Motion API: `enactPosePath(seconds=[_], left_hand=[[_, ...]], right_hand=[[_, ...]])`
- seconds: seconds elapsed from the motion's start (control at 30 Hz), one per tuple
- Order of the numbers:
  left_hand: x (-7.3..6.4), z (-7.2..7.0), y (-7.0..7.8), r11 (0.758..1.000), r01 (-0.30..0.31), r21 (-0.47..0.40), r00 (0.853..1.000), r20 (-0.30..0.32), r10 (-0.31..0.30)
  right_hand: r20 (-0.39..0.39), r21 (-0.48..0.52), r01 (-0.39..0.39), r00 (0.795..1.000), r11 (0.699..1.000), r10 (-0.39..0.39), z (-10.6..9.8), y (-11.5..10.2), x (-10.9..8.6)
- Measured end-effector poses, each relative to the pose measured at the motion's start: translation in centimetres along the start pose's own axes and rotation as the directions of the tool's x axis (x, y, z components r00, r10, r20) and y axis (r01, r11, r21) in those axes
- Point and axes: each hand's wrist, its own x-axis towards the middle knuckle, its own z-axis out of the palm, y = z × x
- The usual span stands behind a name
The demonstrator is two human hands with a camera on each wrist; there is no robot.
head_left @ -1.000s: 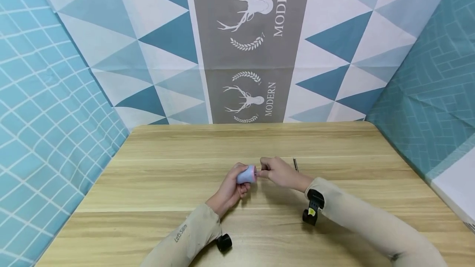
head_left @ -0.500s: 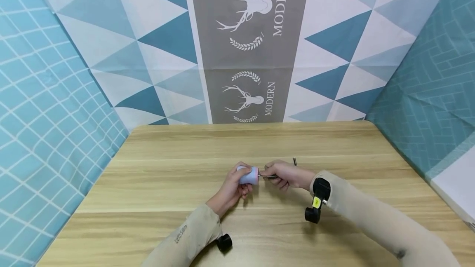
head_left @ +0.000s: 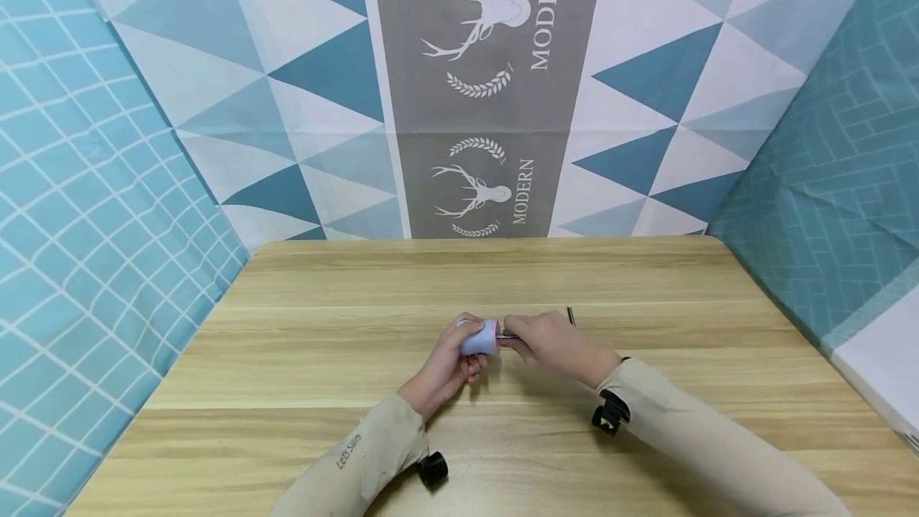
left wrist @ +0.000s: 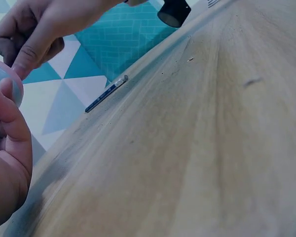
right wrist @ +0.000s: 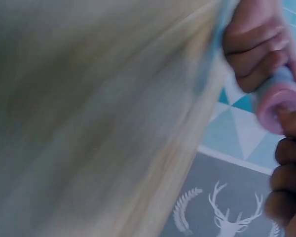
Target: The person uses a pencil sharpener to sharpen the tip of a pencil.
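Note:
My left hand [head_left: 443, 365] grips a small pale-blue cup-like cylinder [head_left: 478, 338] with a pink rim, held on its side above the table. Its hollow end faces right, as the pink rim [right wrist: 267, 111] shows in the right wrist view. At that opening my right hand [head_left: 556, 344] pinches a thin metal rod [head_left: 507, 335], whose tip points into the cylinder. Most of the rod is hidden by the fingers, so its kind is unclear. In the left wrist view, the right hand [left wrist: 49, 29] is close against the rim.
Behind the right hand a slim dark pen-like stick [head_left: 570, 316] lies on the wooden table [head_left: 345, 286]; the left wrist view shows this stick [left wrist: 106, 94] with a metallic end. A white block [head_left: 883, 357] borders the table at right. Patterned cloth walls [head_left: 301, 102] stand behind and beside.
The right hand drew back slightly with the rod showing, then turned over and moved left to the rim again. My left hand and the cylinder have barely moved.

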Motion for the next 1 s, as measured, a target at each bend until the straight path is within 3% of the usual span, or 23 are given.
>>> enactPosePath(seconds=[0.07,0.1,0.13,0.17,0.27,0.3,0.37,0.4,0.47,0.57,0.77,1.0], left_hand=[[0.0,0.0,0.0,1.000,0.004,0.002,1.000,0.001,-0.004],[0.0,0.0,0.1,1.000,0.006,0.002,1.000,0.001,-0.006],[0.0,0.0,0.0,1.000,0.007,0.005,1.000,0.002,-0.007],[0.0,0.0,0.0,1.000,0.008,0.007,1.000,0.001,-0.008],[0.0,0.0,0.0,1.000,0.006,0.011,1.000,0.005,-0.006],[0.0,0.0,-0.1,1.000,0.004,0.014,1.000,0.007,-0.004],[0.0,0.0,-0.1,1.000,-0.001,0.022,1.000,0.014,0.000],[-0.1,0.0,-0.1,1.000,-0.002,0.025,1.000,0.018,0.002],[-0.1,-0.1,0.0,1.000,-0.006,0.029,1.000,0.017,0.005],[-0.1,-0.1,0.1,1.000,-0.005,0.028,1.000,0.006,0.004],[-0.3,0.0,0.3,1.000,0.001,0.004,1.000,-0.005,-0.001],[-0.3,0.1,0.3,1.000,-0.008,-0.011,1.000,-0.005,0.008]], right_hand=[[0.086,0.161,-0.163,0.985,0.974,0.150,-0.2,-0.3,0.2],[0.142,0.257,-0.256,0.964,0.932,0.226,-0.4,-0.4,0.4],[0.211,0.357,-0.356,0.931,0.864,0.296,-0.6,-0.5,0.6],[0.290,0.445,-0.457,0.887,0.770,0.359,-0.8,-0.5,0.8],[0.506,0.602,-0.663,0.748,0.445,0.429,-1.3,-0.1,1.1],[0.561,0.617,-0.702,0.710,0.356,0.427,-1.5,0.1,1.1],[0.642,0.619,-0.754,0.647,0.221,0.410,-1.7,0.5,1.0],[0.665,0.618,-0.765,0.632,0.183,0.397,-1.8,0.6,0.9],[0.686,0.617,-0.773,0.619,0.144,0.383,-2.1,0.9,0.7],[0.686,0.625,-0.770,0.621,0.130,0.380,-2.4,1.2,0.1],[0.668,0.648,-0.747,0.651,0.148,0.360,-3.2,1.6,-1.0],[0.659,0.676,-0.726,0.674,0.130,0.335,-3.5,2.5,-2.1]])
